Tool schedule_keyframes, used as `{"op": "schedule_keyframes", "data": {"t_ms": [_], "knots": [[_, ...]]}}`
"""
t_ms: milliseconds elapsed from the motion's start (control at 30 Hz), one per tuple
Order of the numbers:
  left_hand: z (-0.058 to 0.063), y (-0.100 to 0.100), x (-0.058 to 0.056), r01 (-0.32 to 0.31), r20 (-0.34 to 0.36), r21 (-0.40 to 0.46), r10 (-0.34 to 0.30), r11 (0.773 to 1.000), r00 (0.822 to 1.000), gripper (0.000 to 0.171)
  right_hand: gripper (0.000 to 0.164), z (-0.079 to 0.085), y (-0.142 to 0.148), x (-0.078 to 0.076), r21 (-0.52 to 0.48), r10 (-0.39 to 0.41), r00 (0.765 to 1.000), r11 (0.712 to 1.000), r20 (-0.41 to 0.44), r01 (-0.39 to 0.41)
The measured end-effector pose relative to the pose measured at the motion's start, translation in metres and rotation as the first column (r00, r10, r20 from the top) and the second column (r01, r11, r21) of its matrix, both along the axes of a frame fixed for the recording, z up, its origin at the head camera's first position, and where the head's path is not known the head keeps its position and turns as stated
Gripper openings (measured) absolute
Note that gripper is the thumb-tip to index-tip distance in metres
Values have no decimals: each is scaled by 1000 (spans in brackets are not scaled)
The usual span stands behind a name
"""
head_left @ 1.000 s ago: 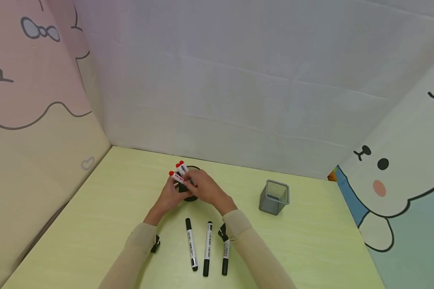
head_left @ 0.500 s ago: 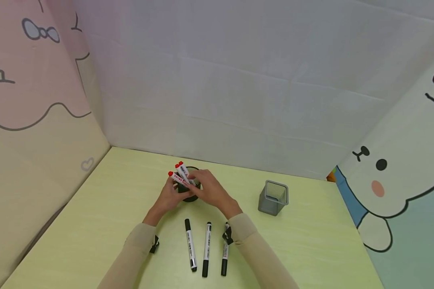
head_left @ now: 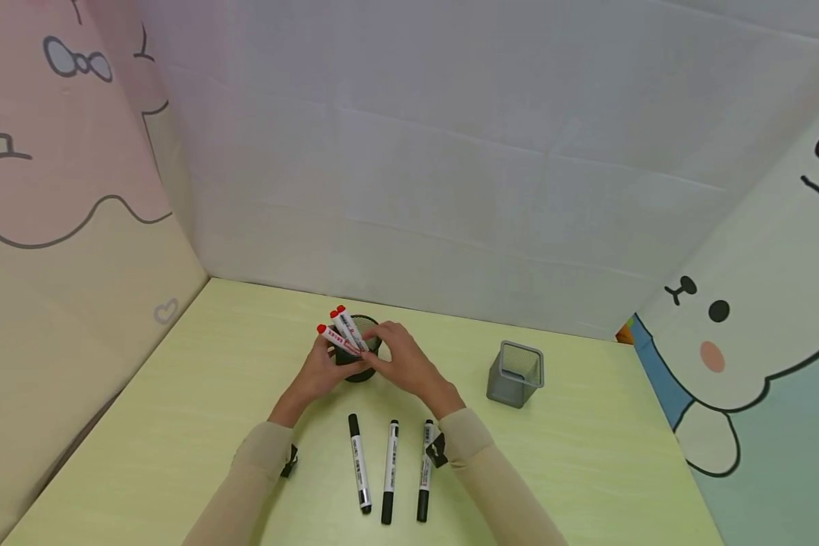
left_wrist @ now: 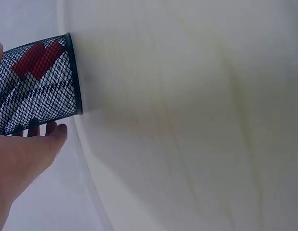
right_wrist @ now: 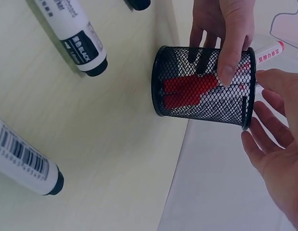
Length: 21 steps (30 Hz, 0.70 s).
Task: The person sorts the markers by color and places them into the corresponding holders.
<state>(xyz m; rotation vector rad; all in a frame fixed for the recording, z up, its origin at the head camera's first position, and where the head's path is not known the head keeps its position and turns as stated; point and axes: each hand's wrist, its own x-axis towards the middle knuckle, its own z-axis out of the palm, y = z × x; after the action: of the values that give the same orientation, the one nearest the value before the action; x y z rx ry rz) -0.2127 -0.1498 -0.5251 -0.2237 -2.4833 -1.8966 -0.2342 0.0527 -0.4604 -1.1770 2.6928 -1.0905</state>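
A round black mesh pen cup (head_left: pixel 362 375) stands near the back of the table, left of the middle. My left hand (head_left: pixel 317 375) grips its left side, the thumb across the mesh in the right wrist view. Three white markers (head_left: pixel 337 337) with red ends lean to the left out of the cup. Red caps also show low inside, through the mesh (right_wrist: pixel 226 108). At the cup's right rim is my right hand (head_left: pixel 406 364), its thumb and fingers parted around the rim and close to the markers. It appears to hold nothing.
In front of the cup lie three black-capped markers, a left one (head_left: pixel 359 464), a middle one (head_left: pixel 391 470) and a right one (head_left: pixel 426 474), partly under the right wrist's strap. A grey square mesh pen holder (head_left: pixel 515 375) stands to the right. Fabric walls (head_left: pixel 409 189) enclose the table.
My right hand has drawn slightly right, off the markers, and its fingers have parted. The left hand stays on the cup.
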Motion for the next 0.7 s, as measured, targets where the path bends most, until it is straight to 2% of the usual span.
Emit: {"op": "schedule_keyframes", "data": {"t_ms": [300,567,700], "knots": [[4,-2,6,-6,44,-52,9,999,999,91,32,-2,12,2,-67,-28,999,997,-26,26],[4,-6,11,-66,73,-179,80,982,994,98,37,-1,25,5,-84,-54,998,995,-33,51],[6,-8,17,-84,74,-171,98,982,992,97,40,1,32,8,-92,-72,997,993,-30,69]]}}
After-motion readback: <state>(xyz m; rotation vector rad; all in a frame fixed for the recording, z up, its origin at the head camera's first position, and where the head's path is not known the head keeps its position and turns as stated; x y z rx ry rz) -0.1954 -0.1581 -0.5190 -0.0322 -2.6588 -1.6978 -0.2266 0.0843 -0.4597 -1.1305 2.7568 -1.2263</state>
